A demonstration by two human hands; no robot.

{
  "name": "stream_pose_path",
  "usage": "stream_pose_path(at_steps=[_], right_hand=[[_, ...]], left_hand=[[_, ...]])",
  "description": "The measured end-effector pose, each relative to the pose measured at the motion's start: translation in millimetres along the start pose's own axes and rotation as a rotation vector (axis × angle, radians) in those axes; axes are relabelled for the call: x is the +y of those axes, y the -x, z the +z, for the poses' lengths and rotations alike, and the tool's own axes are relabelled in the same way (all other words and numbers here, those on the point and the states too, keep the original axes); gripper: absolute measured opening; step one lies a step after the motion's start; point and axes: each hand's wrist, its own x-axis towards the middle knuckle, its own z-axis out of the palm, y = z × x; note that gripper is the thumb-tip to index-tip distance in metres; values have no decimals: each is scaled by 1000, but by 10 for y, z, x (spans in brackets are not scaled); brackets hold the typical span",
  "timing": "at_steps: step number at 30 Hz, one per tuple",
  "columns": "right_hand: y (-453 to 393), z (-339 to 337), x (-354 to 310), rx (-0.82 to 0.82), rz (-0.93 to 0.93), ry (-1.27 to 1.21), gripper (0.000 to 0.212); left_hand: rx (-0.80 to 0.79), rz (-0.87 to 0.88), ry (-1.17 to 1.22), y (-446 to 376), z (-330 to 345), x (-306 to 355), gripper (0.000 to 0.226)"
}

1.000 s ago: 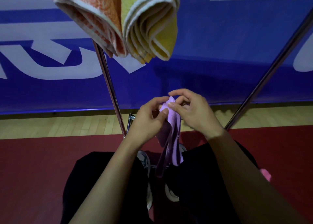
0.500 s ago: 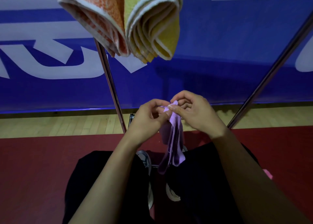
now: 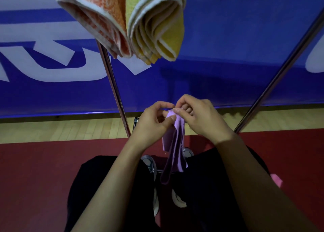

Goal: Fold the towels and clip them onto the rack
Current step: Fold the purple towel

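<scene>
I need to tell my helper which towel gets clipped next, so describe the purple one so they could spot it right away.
Start at the two metal rack poles slanting up before the blue banner; between them, low down, the left hand and right hand pinch the purple towel by its top. Unlike the orange towel and yellow towel hanging above, it is thin, lilac and unclipped.

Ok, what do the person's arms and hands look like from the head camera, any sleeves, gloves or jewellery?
Both forearms are bare as far as the frame shows, with no sleeve edge visible. The left hand and right hand wear no gloves, and no rings, watch or wristband show on them. Below the arms the person wears dark, apparently black clothing.
</scene>
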Motion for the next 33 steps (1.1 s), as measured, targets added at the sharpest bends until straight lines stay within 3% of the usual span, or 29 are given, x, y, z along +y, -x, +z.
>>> stream_pose_path(at_steps=[5, 9, 15, 28, 33], right_hand=[[-8, 47, 38, -31, -15, 44, 7], [-2, 77, 40, -32, -10, 58, 9], [-11, 104, 42, -9, 80, -8, 7], [-26, 112, -23, 40, 145, -9, 8], [-45, 107, -21, 148, 188, 15, 9]], left_hand=[[-19, -9, -11, -31, 27, -75, 31], [45, -22, -45, -61, 25, -109, 12], [93, 16, -75, -32, 44, -27, 2], [213, 230, -379, -10, 108, 49, 18], [352, 123, -311, -25, 94, 42, 21]])
